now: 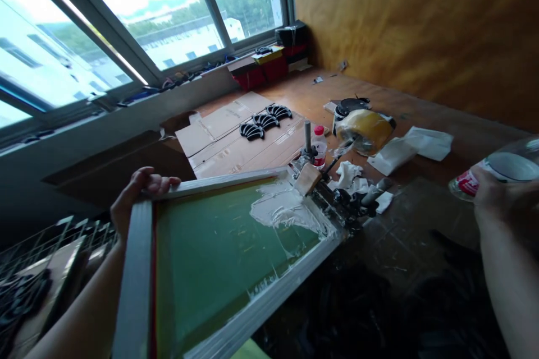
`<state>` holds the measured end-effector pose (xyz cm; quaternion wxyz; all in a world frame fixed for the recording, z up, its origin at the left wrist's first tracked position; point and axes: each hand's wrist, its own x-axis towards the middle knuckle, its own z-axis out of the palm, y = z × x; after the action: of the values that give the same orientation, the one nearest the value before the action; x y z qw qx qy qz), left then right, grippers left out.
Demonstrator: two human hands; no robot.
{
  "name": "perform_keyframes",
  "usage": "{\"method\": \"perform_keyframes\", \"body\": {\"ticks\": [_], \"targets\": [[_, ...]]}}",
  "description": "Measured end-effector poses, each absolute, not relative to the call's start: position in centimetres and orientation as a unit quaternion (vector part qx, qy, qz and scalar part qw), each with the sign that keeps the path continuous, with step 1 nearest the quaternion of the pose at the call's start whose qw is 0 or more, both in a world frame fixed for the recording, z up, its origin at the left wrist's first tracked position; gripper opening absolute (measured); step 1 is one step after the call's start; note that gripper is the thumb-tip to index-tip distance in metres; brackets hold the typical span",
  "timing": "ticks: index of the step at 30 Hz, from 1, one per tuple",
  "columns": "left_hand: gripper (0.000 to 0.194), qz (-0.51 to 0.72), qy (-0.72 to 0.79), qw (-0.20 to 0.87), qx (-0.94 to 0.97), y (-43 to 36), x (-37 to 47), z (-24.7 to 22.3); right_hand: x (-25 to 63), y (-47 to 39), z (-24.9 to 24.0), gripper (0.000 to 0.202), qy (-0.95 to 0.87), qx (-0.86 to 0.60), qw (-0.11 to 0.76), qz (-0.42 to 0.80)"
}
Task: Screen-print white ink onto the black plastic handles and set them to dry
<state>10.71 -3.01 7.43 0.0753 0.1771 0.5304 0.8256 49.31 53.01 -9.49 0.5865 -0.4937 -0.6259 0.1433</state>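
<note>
My left hand (141,193) grips the near left corner of a screen printing frame (137,275), its fingers curled over the pale rim. The frame is tilted, with green mesh (227,252) and a smear of thick white paste (286,207) at its far end. A wooden-handled squeegee (307,179) rests by that end, next to a dark metal clamp (337,202). At the right edge, my right hand (501,202) is closed around a clear plastic container (465,182) with a red and green label and a whitish round opening; part of it is cut off by the picture's edge.
Several black curved pieces (266,119) lie on flattened cardboard (219,134). Beyond the clamp stand a red-capped bottle (320,148) and a yellow tape roll (365,126). Crumpled white paper (349,174) lies nearby. A wire rack (54,241) is at lower left, below the windows.
</note>
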Motion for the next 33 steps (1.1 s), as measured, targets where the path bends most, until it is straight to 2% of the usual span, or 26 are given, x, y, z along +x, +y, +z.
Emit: {"method": "perform_keyframes", "body": {"ticks": [5, 9, 15, 18, 23, 33], "targets": [[0.011, 0.85, 0.494, 0.093, 0.157, -3.6, 11.1, 6.5, 49.8, 40.9, -0.8, 0.093, -0.73, -0.428, 0.523, 0.101], [0.011, 0.868, 0.467, 0.122, 0.115, -4.8, 11.3, 4.8, 48.5, 31.5, 3.7, 0.087, -0.849, -0.344, 0.4, 0.019], [0.01, 0.882, 0.427, 0.193, 0.057, -7.0, 10.6, 1.0, 46.0, 22.9, 5.0, 0.064, -0.961, -0.231, 0.103, -0.11], [0.011, 0.88, 0.425, 0.208, 0.03, -7.7, 10.3, -0.5, 44.7, 20.9, 4.5, 0.064, -0.964, -0.217, 0.012, -0.153], [0.014, 0.879, 0.416, 0.234, -0.005, -8.2, 9.8, -2.5, 42.2, 18.7, 4.7, 0.065, -0.951, -0.23, -0.06, -0.199], [0.014, 0.877, 0.395, 0.272, -0.037, -8.7, 9.3, -4.5, 38.8, 16.2, 6.3, 0.057, -0.932, -0.254, -0.116, -0.232]]}}
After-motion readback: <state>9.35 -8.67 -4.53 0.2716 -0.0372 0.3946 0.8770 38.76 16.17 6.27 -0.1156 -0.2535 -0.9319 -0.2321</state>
